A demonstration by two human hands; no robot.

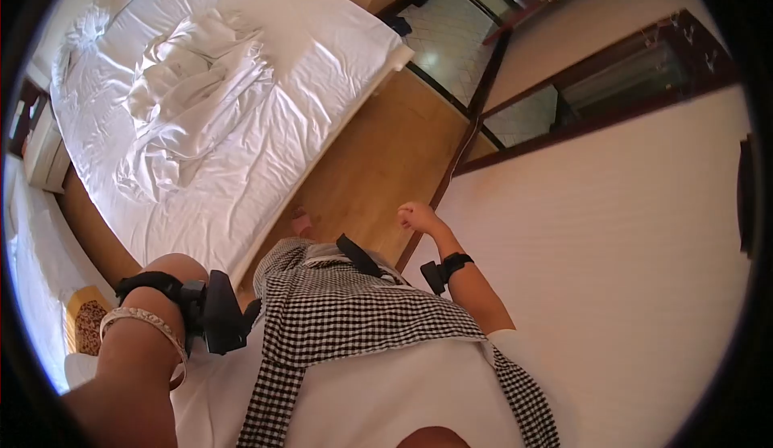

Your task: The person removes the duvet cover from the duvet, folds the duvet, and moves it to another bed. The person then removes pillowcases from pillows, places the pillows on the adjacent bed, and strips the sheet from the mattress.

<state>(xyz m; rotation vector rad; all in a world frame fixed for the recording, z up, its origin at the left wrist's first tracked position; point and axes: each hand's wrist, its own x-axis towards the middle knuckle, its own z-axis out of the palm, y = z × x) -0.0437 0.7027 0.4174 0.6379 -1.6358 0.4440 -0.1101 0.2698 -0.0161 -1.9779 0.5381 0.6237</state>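
My right hand (415,217) hangs over the wooden floor near the right wall, its fingers curled in and nothing showing in them. A black strap with a small black device (445,271) is round that forearm. On the left, the back of my left hand (175,265) shows near the bed's edge, but its fingers are out of sight. A pale bracelet (143,316) and a strapped black device (219,313) are on that arm. Closest to the left hand is the bed (233,182), covered with a white sheet. A crumpled white cloth (189,86) lies on top.
Wooden floor (378,154) runs between the bed and the pale wall (612,247). A dark-framed mirror (596,94) is on that wall. Tiled floor (455,41) begins beyond a dark threshold. A white bedside cabinet (44,154) stands at far left, with a patterned yellow-brown item (87,319) below.
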